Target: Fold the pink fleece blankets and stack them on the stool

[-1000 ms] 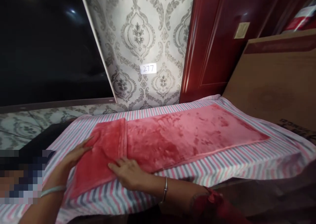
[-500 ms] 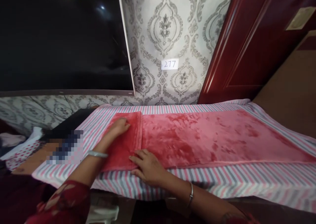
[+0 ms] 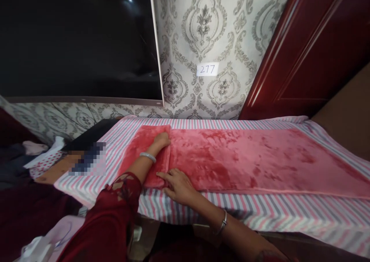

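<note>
A red plush blanket point(image 3: 214, 160) lies lengthwise on a striped cloth, its left end folded over into a thicker panel. My left hand point(image 3: 162, 140) is at the far part of that panel's right edge, fingers curled together on the fabric; their tips are partly hidden. Nearer to me, my right hand point(image 3: 179, 185) rests by the front corner of the fold. Its fingers are spread and touch the plush, with the index finger stretched out to the left.
The pink, grey and white striped cloth point(image 3: 260, 212) covers the table. Behind stand a large dark television point(image 3: 81, 42), patterned wallpaper with a paper label point(image 3: 207, 69) reading 277, and a dark red door point(image 3: 297, 61). Clothes point(image 3: 46, 160) lie at the left.
My left hand has moved right across the folded panel to its edge. My right hand stays at the front of the fold. The view has shifted slightly left.
</note>
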Available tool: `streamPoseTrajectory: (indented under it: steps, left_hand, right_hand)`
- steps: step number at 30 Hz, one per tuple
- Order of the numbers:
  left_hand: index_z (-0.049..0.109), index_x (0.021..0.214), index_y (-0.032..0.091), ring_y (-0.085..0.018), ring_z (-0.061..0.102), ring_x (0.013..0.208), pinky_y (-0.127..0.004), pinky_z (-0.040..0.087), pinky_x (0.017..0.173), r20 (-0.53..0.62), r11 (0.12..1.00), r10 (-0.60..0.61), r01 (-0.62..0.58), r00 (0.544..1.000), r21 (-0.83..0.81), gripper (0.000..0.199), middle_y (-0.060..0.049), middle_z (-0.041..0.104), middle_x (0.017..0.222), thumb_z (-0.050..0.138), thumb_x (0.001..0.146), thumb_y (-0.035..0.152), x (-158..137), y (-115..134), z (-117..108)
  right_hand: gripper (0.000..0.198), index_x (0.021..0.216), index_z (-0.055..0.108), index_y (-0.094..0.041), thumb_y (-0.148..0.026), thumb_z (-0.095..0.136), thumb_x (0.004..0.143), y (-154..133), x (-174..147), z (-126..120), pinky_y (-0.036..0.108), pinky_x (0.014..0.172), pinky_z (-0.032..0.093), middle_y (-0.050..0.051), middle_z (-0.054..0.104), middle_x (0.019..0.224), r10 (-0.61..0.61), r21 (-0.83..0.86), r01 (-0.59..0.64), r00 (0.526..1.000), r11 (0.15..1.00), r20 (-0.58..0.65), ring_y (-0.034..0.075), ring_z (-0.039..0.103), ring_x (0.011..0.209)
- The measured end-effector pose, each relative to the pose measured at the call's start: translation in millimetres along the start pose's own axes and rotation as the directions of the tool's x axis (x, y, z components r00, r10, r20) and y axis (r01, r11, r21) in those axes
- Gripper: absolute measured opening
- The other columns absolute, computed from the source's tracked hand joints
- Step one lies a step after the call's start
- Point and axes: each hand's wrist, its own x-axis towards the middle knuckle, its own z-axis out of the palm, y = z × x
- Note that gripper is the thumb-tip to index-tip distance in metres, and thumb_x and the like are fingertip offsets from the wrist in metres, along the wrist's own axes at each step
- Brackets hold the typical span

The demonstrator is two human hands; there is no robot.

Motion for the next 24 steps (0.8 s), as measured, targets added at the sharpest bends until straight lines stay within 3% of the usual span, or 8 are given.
streamPoseTrajectory:
  steps: [3, 7, 13, 19, 24]
  left_hand:
    - [0.069, 0.107, 0.013, -0.027, 0.065, 0.112, -0.029, 0.046, 0.086, -0.025, 1.000, 0.002, -0.002, 1.000, -0.010, 0.028, -0.019, 0.070, 0.121, 0.061, 0.082, 0.022, 1.8, 0.6, -7.1]
    - [0.069, 0.107, 0.012, -0.026, 0.066, 0.108, -0.027, 0.045, 0.081, -0.074, 0.999, 0.030, -0.033, 0.997, -0.039, 0.028, -0.019, 0.070, 0.118, 0.056, 0.087, 0.027, 7.9, 6.1, -16.2]
    - [0.069, 0.107, 0.012, -0.024, 0.066, 0.106, -0.026, 0.045, 0.081, -0.106, 0.995, 0.050, -0.059, 0.993, -0.082, 0.029, -0.018, 0.071, 0.116, 0.052, 0.091, 0.031, 18.7, 19.7, -4.0]
    - [0.067, 0.106, 0.008, -0.028, 0.066, 0.106, -0.030, 0.047, 0.084, -0.086, 0.985, 0.094, -0.105, 0.992, -0.137, 0.029, -0.022, 0.071, 0.113, 0.057, 0.089, 0.029, 12.0, 23.3, 22.6]
    - [0.070, 0.095, 0.010, -0.024, 0.068, 0.089, -0.031, 0.051, 0.079, -0.059, 0.960, 0.194, -0.202, 0.979, -0.196, 0.022, -0.013, 0.074, 0.097, 0.055, 0.088, 0.024, 5.5, 17.8, 10.3]
  right_hand:
    - [0.040, 0.118, 0.069, -0.024, -0.012, 0.064, 0.079, 0.0, 8.8, 4.7, 0.029, 0.083, 0.045, 0.002, 0.060, 0.090, 0.028, 0.151, -0.021, 0.999, 0.988, -0.043, 0.017, 0.056, 0.089]
    - [0.028, 0.096, 0.071, -0.020, -0.003, 0.057, 0.080, -2.0, 12.8, 6.0, 0.025, 0.077, 0.046, 0.002, 0.062, 0.087, 0.084, 0.327, -0.027, 0.983, 0.945, -0.161, 0.015, 0.059, 0.083]
    - [0.021, 0.085, 0.068, -0.020, -0.009, 0.050, 0.084, 2.7, 0.7, -3.1, 0.028, 0.079, 0.048, 0.002, 0.066, 0.083, 0.211, 0.491, 0.010, 0.895, 0.871, -0.394, 0.016, 0.062, 0.083]
    - [0.019, 0.091, 0.064, -0.019, -0.012, 0.050, 0.081, 20.9, -7.2, 7.9, 0.025, 0.066, 0.045, 0.000, 0.065, 0.076, 0.310, 0.557, -0.134, 0.921, 0.820, -0.235, 0.015, 0.059, 0.068]
    - [0.033, 0.114, 0.063, -0.019, -0.016, 0.052, 0.083, 25.5, -9.5, 9.0, 0.024, 0.061, 0.041, -0.003, 0.058, 0.071, 0.326, 0.577, -0.158, 0.924, 0.801, -0.198, 0.012, 0.051, 0.060]
